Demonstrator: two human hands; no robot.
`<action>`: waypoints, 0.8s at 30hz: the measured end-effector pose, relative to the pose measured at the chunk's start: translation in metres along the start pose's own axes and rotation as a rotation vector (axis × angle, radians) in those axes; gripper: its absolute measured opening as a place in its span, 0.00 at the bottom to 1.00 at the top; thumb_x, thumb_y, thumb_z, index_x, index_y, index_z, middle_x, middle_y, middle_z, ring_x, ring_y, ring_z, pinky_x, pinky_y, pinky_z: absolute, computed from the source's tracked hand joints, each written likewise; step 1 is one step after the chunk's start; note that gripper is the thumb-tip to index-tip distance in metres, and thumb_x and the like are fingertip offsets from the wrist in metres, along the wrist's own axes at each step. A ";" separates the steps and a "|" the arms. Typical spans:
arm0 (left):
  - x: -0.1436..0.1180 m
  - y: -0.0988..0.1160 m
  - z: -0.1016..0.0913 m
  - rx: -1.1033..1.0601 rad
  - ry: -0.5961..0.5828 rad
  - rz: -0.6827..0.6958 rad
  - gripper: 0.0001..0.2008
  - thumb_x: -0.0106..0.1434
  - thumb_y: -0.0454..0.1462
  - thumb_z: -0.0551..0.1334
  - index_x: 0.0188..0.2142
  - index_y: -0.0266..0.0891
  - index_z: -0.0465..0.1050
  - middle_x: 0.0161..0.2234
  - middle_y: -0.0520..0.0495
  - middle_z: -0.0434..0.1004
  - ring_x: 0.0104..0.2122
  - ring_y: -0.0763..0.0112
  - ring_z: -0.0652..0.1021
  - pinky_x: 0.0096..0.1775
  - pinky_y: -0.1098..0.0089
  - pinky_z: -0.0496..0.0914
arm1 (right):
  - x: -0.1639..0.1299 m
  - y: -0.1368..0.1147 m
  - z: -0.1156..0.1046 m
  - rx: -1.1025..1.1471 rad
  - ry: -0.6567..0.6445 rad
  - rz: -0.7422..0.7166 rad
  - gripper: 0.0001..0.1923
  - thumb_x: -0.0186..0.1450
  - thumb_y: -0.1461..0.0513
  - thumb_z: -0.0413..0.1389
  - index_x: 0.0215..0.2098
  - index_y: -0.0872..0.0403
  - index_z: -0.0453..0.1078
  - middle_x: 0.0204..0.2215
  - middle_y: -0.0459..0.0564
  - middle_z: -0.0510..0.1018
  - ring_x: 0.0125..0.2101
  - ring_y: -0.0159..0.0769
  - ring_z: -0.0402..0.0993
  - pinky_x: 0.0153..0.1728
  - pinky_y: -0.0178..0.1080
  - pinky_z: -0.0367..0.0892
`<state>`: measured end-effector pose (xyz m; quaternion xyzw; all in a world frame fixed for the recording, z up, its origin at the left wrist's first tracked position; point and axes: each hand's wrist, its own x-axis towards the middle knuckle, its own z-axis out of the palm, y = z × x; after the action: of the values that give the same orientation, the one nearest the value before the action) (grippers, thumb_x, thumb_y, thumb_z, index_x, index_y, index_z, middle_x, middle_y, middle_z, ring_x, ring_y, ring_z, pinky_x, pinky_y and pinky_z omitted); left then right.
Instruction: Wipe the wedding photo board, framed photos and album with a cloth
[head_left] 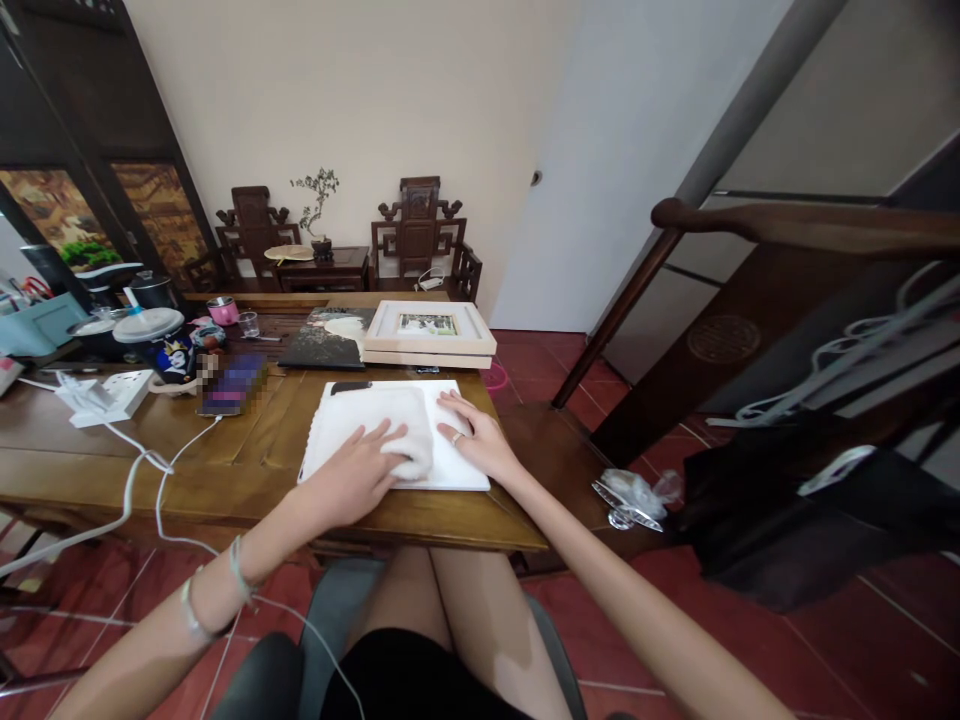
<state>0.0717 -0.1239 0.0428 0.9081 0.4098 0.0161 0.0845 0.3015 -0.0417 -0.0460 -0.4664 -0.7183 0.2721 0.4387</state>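
Note:
A white flat board (465, 470) lies near the front edge of the wooden table (247, 450). On it sits a soft white cloth (390, 420). My left hand (352, 475) lies flat with its fingers spread on the cloth's near left side. My right hand (476, 435), wearing a ring, presses flat on the board just right of the cloth, fingers apart. Neither hand grips anything.
Behind the board are a framed picture (429, 330) on a stack and a dark book (324, 345). To the left lie a phone (232, 385), a power strip (109, 393) with white cables, a mug (161, 345) and cups. A wooden chair (750, 330) with a black bag (810, 510) stands right.

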 end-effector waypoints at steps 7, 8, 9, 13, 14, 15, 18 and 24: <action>0.084 -0.043 0.004 0.130 0.106 -0.027 0.19 0.71 0.36 0.49 0.58 0.39 0.66 0.67 0.40 0.53 0.67 0.49 0.53 0.62 0.46 0.53 | -0.002 0.001 -0.001 0.059 0.046 0.016 0.23 0.59 0.60 0.58 0.53 0.55 0.72 0.59 0.57 0.70 0.62 0.45 0.60 0.64 0.51 0.54; 0.089 -0.045 0.004 0.141 0.116 -0.033 0.19 0.71 0.36 0.49 0.58 0.39 0.66 0.67 0.41 0.54 0.67 0.50 0.54 0.62 0.46 0.53 | -0.002 0.001 -0.001 0.056 0.056 0.019 0.24 0.59 0.60 0.59 0.53 0.54 0.72 0.59 0.56 0.70 0.62 0.45 0.62 0.63 0.51 0.55; 0.091 -0.045 0.005 0.148 0.119 -0.038 0.19 0.71 0.35 0.49 0.58 0.39 0.67 0.67 0.41 0.54 0.67 0.51 0.54 0.62 0.46 0.53 | -0.002 0.000 -0.001 0.045 0.062 0.020 0.24 0.59 0.60 0.59 0.53 0.54 0.72 0.59 0.56 0.70 0.61 0.46 0.62 0.63 0.51 0.56; 0.070 -0.030 0.006 0.125 0.104 -0.008 0.19 0.70 0.34 0.51 0.57 0.39 0.68 0.66 0.41 0.56 0.67 0.51 0.55 0.63 0.47 0.53 | -0.002 -0.002 -0.001 -0.054 0.058 -0.020 0.22 0.61 0.59 0.57 0.53 0.55 0.72 0.58 0.58 0.71 0.61 0.46 0.63 0.63 0.51 0.56; 0.060 -0.023 0.006 0.110 0.097 0.005 0.18 0.70 0.34 0.51 0.57 0.39 0.68 0.66 0.41 0.56 0.67 0.51 0.55 0.63 0.46 0.53 | -0.002 -0.002 -0.001 -0.083 0.052 -0.036 0.22 0.61 0.59 0.56 0.53 0.55 0.73 0.58 0.58 0.71 0.61 0.47 0.63 0.63 0.51 0.56; 0.047 -0.015 0.007 0.093 0.087 0.012 0.17 0.70 0.33 0.52 0.56 0.40 0.70 0.66 0.42 0.56 0.67 0.51 0.54 0.63 0.46 0.53 | -0.002 -0.002 -0.001 -0.107 0.046 -0.050 0.21 0.62 0.59 0.55 0.53 0.56 0.73 0.58 0.59 0.71 0.61 0.47 0.63 0.63 0.52 0.56; 0.006 0.008 0.009 0.042 0.063 0.003 0.16 0.69 0.32 0.52 0.51 0.42 0.74 0.67 0.44 0.56 0.67 0.52 0.53 0.63 0.45 0.52 | -0.002 -0.002 0.000 -0.145 0.030 -0.071 0.20 0.63 0.59 0.54 0.53 0.55 0.73 0.58 0.58 0.71 0.61 0.47 0.63 0.63 0.53 0.56; -0.049 0.006 0.002 -0.077 0.028 0.042 0.16 0.71 0.34 0.49 0.52 0.44 0.72 0.67 0.48 0.53 0.68 0.62 0.51 0.66 0.52 0.49 | -0.002 0.000 -0.001 -0.172 0.014 -0.083 0.20 0.64 0.59 0.53 0.53 0.56 0.72 0.58 0.59 0.71 0.62 0.47 0.62 0.63 0.54 0.56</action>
<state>0.0433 -0.1649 0.0443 0.9123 0.3908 0.0463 0.1131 0.3024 -0.0434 -0.0460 -0.4744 -0.7545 0.1876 0.4129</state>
